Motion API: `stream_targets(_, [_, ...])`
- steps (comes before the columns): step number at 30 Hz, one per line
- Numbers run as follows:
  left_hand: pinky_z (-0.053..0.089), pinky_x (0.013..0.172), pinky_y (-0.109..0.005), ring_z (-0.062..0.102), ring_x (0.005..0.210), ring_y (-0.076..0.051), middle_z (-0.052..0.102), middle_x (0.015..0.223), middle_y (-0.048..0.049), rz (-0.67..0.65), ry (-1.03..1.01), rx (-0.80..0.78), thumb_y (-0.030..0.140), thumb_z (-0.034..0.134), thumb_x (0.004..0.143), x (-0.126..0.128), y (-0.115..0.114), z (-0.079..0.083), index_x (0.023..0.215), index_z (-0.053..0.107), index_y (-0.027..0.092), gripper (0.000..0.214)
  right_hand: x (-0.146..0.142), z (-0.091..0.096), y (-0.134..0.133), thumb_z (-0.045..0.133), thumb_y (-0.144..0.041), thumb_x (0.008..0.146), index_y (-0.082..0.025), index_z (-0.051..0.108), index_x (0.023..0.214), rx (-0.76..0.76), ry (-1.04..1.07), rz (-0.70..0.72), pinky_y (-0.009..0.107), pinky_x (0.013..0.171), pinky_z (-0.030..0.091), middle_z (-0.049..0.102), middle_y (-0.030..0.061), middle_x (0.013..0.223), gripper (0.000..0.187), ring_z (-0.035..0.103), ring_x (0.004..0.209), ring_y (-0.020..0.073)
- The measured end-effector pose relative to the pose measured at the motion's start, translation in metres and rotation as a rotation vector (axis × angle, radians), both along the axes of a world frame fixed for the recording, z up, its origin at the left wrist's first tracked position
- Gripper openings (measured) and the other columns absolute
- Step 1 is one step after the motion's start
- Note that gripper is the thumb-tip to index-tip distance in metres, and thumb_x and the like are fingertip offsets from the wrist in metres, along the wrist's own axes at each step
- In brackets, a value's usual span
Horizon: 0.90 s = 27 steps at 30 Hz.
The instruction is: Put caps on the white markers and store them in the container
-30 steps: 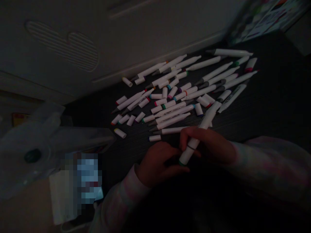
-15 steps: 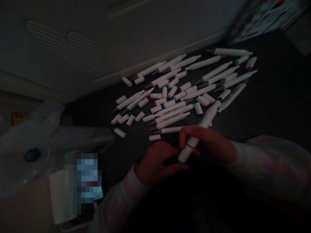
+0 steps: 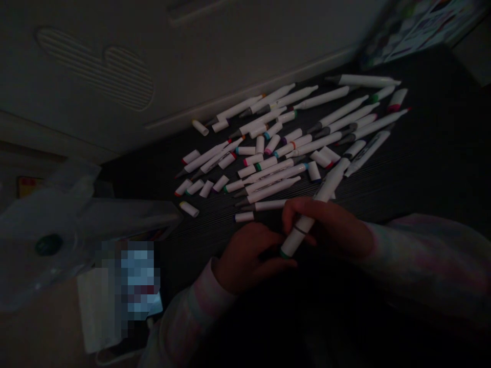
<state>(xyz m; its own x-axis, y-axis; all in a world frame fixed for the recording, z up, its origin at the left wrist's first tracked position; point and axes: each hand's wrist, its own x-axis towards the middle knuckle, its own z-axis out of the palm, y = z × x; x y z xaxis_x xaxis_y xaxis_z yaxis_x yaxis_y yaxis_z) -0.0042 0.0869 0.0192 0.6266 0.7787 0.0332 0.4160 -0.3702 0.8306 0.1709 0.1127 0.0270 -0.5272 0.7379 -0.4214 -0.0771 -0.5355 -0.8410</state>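
My right hand (image 3: 330, 222) is closed around the middle of a white marker (image 3: 330, 183), which slants from upper right to lower left. The marker's lower end has a cap with a green tip and a dark ring where it meets the barrel. My left hand (image 3: 251, 258) has its thumb and fingers closed about that green-tipped end; some fingertips are hidden in the dark. Just beyond my hands lie several uncapped white markers (image 3: 274, 191) and loose caps (image 3: 244, 217) with coloured ends, scattered over the dark table (image 3: 215, 225).
A pale panel (image 3: 230, 56) with a ribbed oval pattern rises behind the markers. At left are a clear plastic bag (image 3: 34, 220) and a lit, blurred-out screen (image 3: 140, 278) with a white cable. A colourful printed package (image 3: 418, 36) stands at the far right corner.
Both hands and the marker stay nearly where they were. The view has shifted very slightly.
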Motion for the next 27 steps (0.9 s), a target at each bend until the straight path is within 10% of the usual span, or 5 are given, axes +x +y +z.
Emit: stream_targets(27, [0.042, 0.060, -0.027, 0.055, 0.064, -0.015, 0.062, 0.067, -0.0071, 0.038, -0.087, 0.031, 0.026, 0.051, 0.075, -0.0018, -0.0006, 0.0017, 0.075, 0.059, 0.012, 0.016, -0.0012, 0.0003, 0.0002, 0.038, -0.029, 0.082, -0.016, 0.056, 0.067, 0.013, -0.018, 0.007, 0.023, 0.047, 0.029, 0.041, -0.0044, 0.045, 0.027, 0.040, 0.045, 0.0089])
